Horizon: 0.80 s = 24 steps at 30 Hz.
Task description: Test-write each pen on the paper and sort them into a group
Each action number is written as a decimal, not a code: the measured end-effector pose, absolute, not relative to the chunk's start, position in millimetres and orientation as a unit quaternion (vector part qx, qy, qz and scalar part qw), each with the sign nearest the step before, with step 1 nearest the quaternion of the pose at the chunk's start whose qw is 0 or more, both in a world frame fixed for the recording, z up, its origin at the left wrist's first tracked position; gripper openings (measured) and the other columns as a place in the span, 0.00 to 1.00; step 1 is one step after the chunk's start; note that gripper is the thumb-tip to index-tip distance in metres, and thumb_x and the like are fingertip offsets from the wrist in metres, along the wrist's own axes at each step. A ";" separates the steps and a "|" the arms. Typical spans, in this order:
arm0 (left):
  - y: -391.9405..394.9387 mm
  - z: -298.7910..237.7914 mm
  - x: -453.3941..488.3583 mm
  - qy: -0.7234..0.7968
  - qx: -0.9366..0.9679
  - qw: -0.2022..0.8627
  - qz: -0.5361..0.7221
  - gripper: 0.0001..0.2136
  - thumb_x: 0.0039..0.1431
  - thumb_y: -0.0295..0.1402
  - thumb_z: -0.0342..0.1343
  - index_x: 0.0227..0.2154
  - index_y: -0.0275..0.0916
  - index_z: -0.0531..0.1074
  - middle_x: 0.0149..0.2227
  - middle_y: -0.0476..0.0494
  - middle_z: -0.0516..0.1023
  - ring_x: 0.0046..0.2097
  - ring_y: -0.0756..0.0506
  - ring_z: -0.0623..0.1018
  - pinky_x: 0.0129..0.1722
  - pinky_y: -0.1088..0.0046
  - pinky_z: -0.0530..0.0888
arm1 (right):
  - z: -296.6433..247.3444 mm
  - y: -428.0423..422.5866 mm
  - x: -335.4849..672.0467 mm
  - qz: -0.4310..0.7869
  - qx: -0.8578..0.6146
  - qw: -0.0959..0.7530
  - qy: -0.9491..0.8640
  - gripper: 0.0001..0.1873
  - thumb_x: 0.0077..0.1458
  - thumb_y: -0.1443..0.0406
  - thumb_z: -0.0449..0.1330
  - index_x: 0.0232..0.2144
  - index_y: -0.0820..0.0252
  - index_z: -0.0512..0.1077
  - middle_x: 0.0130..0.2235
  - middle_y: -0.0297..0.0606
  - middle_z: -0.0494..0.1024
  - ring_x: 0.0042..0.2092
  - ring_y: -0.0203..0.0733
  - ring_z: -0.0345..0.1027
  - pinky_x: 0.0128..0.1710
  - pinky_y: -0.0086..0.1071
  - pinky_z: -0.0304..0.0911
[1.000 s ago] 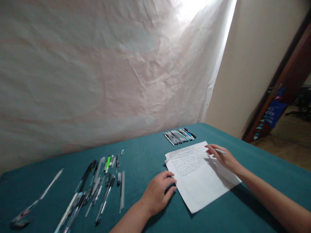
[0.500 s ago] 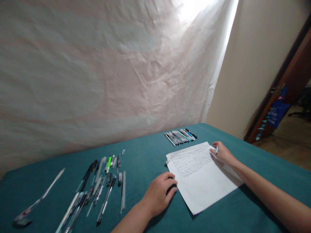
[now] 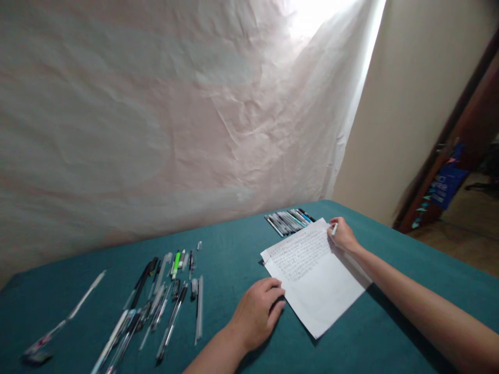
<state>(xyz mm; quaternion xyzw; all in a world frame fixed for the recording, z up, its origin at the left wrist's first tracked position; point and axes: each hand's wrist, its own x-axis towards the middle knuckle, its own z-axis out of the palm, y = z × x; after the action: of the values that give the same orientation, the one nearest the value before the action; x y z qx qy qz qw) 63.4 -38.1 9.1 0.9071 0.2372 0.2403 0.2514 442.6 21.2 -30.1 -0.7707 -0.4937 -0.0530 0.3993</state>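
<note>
A white sheet of paper [image 3: 316,280] with handwritten lines on its upper half lies on the teal table [image 3: 226,254]. My right hand [image 3: 342,235] is closed round a light-coloured pen [image 3: 334,229] at the sheet's far right corner. My left hand [image 3: 257,311] rests on the table with curled fingers touching the sheet's near left edge; nothing shows in it. A neat row of several pens [image 3: 289,220] lies just beyond the paper, close to my right hand.
A loose scatter of several pens and pen parts [image 3: 163,298] covers the table's left side, with one long clear pen [image 3: 64,321] further left. A crumpled white cloth [image 3: 175,114] hangs behind the table. An open doorway [image 3: 452,171] is at the right.
My right hand has moved with the pen from the sheet's right edge up to its far corner, nearer the row of pens. The sheet has shifted slightly. My left hand stayed put.
</note>
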 end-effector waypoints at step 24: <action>-35.1 4.8 64.8 0.240 0.927 0.208 0.198 0.14 0.59 0.35 0.45 0.46 0.42 0.68 0.52 0.41 0.66 0.54 0.42 0.64 0.54 0.62 0.60 | -17.1 -58.3 363.1 0.268 -0.617 0.461 -0.578 0.14 0.48 0.56 0.56 0.32 0.61 0.67 0.25 0.33 0.70 0.26 0.35 0.62 0.25 0.28 0.57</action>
<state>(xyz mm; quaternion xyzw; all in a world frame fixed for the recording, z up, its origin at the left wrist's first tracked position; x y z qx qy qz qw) 64.8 -35.1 4.8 0.9274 0.2404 0.1977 0.2075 363.1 -58.3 -17.1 -0.6174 -0.5782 0.2683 0.4610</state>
